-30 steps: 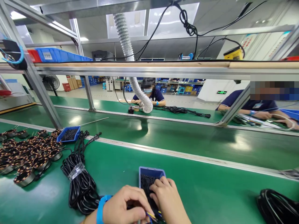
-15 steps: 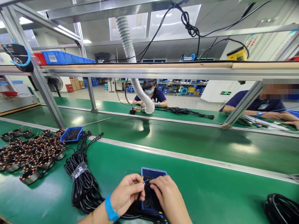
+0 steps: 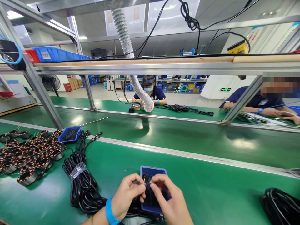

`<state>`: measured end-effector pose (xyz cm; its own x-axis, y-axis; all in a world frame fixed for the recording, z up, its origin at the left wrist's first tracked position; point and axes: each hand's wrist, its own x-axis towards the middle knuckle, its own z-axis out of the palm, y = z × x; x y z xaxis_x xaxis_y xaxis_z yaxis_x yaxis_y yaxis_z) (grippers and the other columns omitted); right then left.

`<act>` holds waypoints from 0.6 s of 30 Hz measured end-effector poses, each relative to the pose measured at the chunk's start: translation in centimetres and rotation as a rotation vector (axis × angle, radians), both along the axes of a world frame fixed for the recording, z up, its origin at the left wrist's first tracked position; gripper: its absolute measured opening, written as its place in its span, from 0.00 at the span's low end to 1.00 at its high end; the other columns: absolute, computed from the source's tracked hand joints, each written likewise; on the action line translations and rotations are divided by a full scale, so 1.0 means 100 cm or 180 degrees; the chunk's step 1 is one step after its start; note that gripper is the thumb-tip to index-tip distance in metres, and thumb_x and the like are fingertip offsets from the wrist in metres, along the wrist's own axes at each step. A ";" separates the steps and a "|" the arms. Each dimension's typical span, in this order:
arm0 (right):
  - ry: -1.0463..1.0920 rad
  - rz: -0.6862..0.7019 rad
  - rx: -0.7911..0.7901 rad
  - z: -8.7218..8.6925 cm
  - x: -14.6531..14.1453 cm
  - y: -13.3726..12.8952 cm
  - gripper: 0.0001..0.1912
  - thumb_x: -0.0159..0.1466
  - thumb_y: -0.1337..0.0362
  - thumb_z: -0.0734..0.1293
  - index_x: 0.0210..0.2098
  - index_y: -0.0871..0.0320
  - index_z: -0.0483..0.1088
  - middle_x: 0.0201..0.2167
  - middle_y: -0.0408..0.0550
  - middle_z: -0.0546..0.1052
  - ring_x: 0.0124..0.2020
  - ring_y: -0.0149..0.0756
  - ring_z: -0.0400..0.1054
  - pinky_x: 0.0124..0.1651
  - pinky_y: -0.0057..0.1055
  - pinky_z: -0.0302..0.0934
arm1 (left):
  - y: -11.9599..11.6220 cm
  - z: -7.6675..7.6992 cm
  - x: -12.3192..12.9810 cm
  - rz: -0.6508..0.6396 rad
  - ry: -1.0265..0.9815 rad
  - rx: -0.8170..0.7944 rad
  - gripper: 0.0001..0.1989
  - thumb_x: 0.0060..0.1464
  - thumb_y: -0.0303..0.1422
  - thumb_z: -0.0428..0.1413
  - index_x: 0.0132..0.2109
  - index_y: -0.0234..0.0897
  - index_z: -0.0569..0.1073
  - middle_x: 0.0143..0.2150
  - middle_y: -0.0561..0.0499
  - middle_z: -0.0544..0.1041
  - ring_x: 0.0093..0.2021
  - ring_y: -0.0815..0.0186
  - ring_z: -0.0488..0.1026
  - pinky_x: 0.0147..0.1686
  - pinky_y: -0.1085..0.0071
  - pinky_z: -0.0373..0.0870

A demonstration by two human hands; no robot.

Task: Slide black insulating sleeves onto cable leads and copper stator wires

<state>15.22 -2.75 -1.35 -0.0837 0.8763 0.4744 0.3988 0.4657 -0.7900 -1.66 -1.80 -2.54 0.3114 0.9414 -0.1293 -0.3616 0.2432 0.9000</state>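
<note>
In the head view, my left hand [image 3: 130, 193], with a blue band on its wrist, pinches the end of a black cable; a short yellow wire [image 3: 144, 180] stands up from its fingertips. A blue wire [image 3: 147, 184] runs from there to my right hand [image 3: 170, 197], whose thumb and forefinger are closed on its tip. Any small piece between the right fingertips is hidden. Directly below both hands is a blue bin [image 3: 153, 170] of short black tube-like pieces. The rest of the held cable disappears under my hands.
A tied bundle of black cables [image 3: 83, 184] lies to the left. Beyond it are several copper-wound coils [image 3: 27, 176] and a blue tray [image 3: 70, 134] of black pieces. More coiled cable [image 3: 280, 206] sits at right. Metal posts and a shelf [image 3: 164, 67] cross ahead; two people sit opposite.
My right hand has turned, its thumb and forefinger now meeting at the blue wire's tip. My left hand keeps its pinch. The view has shifted slightly.
</note>
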 end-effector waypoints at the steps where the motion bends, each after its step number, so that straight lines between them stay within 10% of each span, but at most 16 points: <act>1: 0.0079 -0.0070 -0.0037 0.001 0.001 0.000 0.05 0.67 0.61 0.65 0.37 0.53 0.71 0.30 0.43 0.78 0.29 0.32 0.73 0.32 0.23 0.67 | 0.000 0.000 0.000 -0.0012 0.0008 -0.0023 0.22 0.43 0.45 0.70 0.32 0.35 0.70 0.22 0.55 0.70 0.23 0.71 0.66 0.25 0.75 0.64; 18: 0.0007 -0.0052 0.0068 0.012 0.007 -0.002 0.05 0.66 0.62 0.67 0.34 0.54 0.72 0.28 0.42 0.78 0.27 0.31 0.73 0.32 0.22 0.67 | -0.001 0.002 -0.002 0.0006 0.0035 0.0127 0.21 0.44 0.45 0.70 0.31 0.34 0.70 0.22 0.55 0.69 0.23 0.72 0.66 0.23 0.76 0.64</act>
<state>15.94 -2.91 -0.15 -0.0684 0.8672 0.4932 0.4050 0.4759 -0.7807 -1.89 -1.94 -2.37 0.3083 0.9465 -0.0950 -0.3521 0.2063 0.9129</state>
